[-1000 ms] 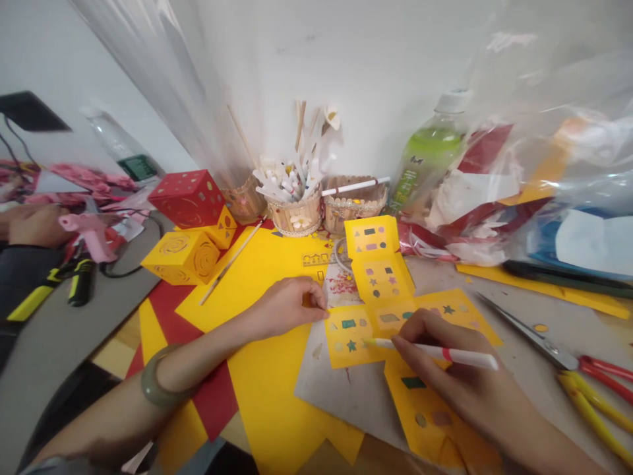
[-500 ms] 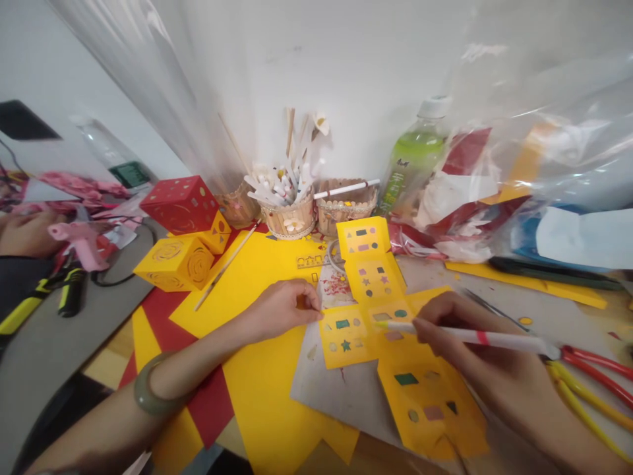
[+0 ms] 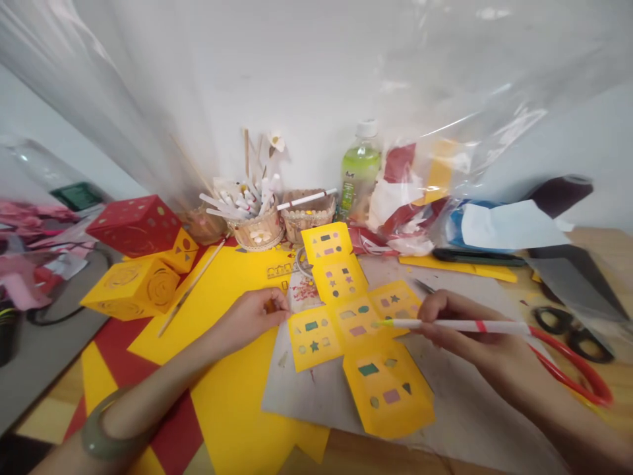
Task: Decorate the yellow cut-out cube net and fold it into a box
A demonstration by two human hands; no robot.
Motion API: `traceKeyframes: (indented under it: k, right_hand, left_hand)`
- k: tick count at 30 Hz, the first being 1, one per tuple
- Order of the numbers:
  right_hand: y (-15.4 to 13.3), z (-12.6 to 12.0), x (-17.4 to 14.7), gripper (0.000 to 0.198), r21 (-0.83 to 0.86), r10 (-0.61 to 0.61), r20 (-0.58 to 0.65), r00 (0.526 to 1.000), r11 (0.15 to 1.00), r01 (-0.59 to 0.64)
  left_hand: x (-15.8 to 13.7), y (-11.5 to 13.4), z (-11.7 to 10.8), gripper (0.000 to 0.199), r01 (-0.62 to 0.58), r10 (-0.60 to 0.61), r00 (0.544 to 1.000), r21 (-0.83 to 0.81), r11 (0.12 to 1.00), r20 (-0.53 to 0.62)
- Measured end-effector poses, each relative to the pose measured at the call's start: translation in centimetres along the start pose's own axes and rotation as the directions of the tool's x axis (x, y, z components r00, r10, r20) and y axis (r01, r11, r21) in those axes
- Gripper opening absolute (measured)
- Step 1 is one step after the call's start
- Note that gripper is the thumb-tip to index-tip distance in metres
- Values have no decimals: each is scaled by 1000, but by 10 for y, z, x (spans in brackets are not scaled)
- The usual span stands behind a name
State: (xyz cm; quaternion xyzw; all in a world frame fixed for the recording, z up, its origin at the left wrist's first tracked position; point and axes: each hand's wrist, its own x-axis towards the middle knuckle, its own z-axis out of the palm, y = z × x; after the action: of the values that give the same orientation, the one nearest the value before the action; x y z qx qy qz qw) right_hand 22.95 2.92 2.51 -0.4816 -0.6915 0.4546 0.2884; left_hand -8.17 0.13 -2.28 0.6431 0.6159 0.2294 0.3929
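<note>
A cross-shaped yellow card point(image 3: 353, 300) with fold lines and small cut-out shapes lies on a grey board. Its left flap meets the fingertips of my left hand point(image 3: 254, 320), where thumb and forefinger are pinched on the edge. In my right hand point(image 3: 459, 346) is a white marker pen point(image 3: 459, 326) with a red band and a yellowish tip. The tip hovers over or touches the middle panel; I cannot tell which. Green and pink cut-outs show on the panels.
Baskets of pens point(image 3: 257, 231) and a green drink bottle point(image 3: 360, 175) stand along the wall. Yellow and red paper boxes point(image 3: 136, 227) are stacked at left. Yellow sheets point(image 3: 222, 402) lie under my left arm. Black-handled scissors point(image 3: 586, 343) and red looped handles point(image 3: 593, 386) are at right.
The view has swung right, so things appear further left. The pen tip has shifted to the right on the card's middle panel. My left hand keeps its pinch on the flap.
</note>
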Motion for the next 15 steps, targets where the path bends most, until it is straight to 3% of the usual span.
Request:
traceKeyframes:
  k: [4, 9, 15]
  right_hand:
    - [18, -3, 8, 23, 205, 59, -172, 983, 978, -23]
    - [24, -16, 11, 20, 326, 131, -439, 889, 945, 22]
    - [25, -23, 8, 22, 329, 140, -420, 897, 944, 7]
  left_hand:
    - [0, 1, -1, 32, -3, 4, 1000, 30, 1000, -15]
    - [1, 3, -2, 33, -12, 12, 1000, 32, 999, 7]
    - [-1, 5, -3, 27, 16, -15, 999, -8, 1000, 51]
